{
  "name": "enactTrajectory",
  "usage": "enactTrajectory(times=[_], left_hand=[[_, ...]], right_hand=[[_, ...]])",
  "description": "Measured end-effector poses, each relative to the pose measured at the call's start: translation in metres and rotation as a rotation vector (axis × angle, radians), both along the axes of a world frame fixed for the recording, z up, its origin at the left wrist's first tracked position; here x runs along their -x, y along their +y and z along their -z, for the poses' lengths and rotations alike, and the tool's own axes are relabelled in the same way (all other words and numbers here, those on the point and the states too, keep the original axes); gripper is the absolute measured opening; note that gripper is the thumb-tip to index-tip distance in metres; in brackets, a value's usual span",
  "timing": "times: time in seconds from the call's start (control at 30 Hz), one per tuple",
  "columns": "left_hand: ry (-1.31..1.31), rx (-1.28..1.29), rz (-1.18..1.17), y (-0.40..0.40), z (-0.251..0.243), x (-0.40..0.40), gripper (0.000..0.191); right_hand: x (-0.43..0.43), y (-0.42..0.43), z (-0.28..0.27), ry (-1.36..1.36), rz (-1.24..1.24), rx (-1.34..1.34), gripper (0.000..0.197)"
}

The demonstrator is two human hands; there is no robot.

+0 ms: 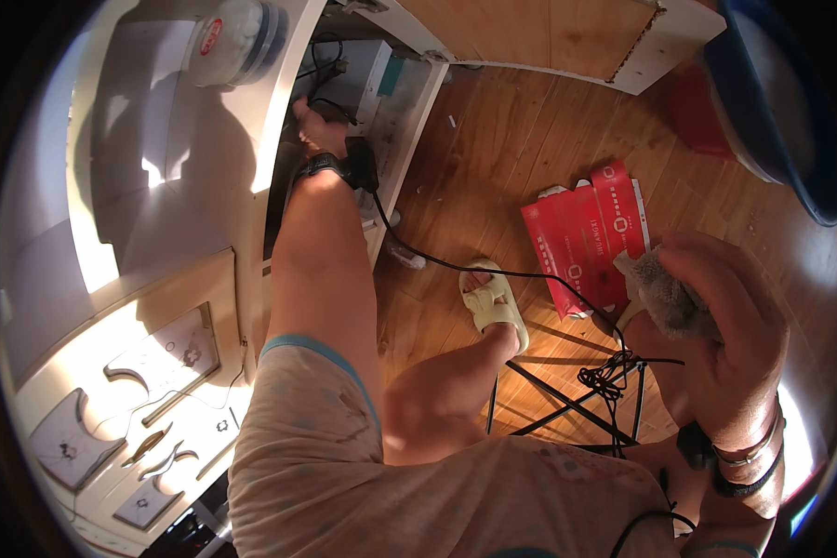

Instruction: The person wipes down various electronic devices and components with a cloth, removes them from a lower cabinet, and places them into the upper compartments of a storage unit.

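My left hand (319,132) is inside an open cabinet (418,115), with a black strap and a black device at the wrist. Its fingertips are in shadow near dark cables (329,70), so I cannot tell whether they hold anything. Beside it in the cabinet stands a pale box (370,66) with a teal patch. My right hand (739,328) is raised at the right, its fingers curled around a crumpled grey cloth (669,296). Below that hand, a flattened red cardboard box (582,240) bearing writing lies on the wooden floor (488,146).
The cabinet's door (551,35) swings out at the top. A blue basin (781,104) leans at the upper right. A lidded jar (234,43) sits on the cabinet top. A black cable (453,266) crosses from my left wrist toward a folding stool's frame (565,408).
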State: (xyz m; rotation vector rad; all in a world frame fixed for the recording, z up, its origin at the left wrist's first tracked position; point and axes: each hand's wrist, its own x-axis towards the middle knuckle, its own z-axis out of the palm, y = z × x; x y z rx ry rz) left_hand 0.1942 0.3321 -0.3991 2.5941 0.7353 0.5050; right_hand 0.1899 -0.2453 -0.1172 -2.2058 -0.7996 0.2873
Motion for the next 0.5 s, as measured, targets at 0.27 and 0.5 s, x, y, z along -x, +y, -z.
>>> enactTrajectory(times=[0.27,0.5], left_hand=[[-0.166,0.601,-0.375,-0.020,-0.009,-0.054,0.060],[0.506,0.027,-0.167,0.019,-0.034,-0.043,0.052]], right_hand=[[-0.021,0.008,0.016,0.059,0.081,0.078,0.047],[-0.031,0.015,0.014,0.068,0.076,0.032,0.043]])
